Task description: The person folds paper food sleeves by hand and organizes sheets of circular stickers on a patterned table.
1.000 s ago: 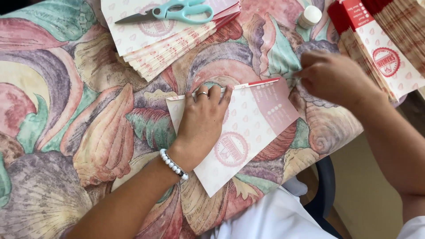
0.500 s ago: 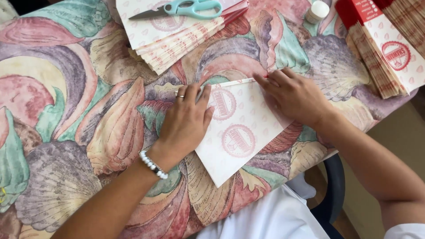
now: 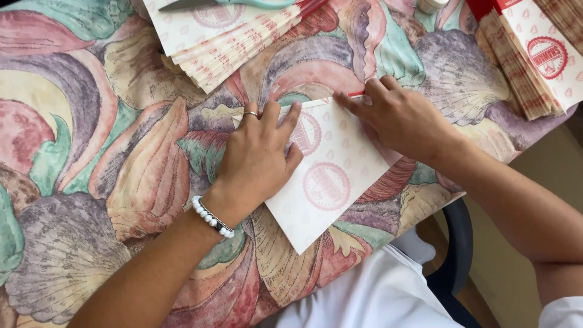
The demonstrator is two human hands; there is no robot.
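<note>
Both hands' fingers spread flat on one bag: left hand, right hand. Beyond fingers: two bag stacks, one scissors. Nothing blocking.

I see both hands pressed flat on the white paper bag: left hand, right hand.

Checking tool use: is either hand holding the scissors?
No, both the left hand and right hand press flat on the paper bag.

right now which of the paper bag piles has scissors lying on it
The fanned stack of bags at the top left, above the left hand: scissors rest on it. The stack by the right edge carries none.
</note>
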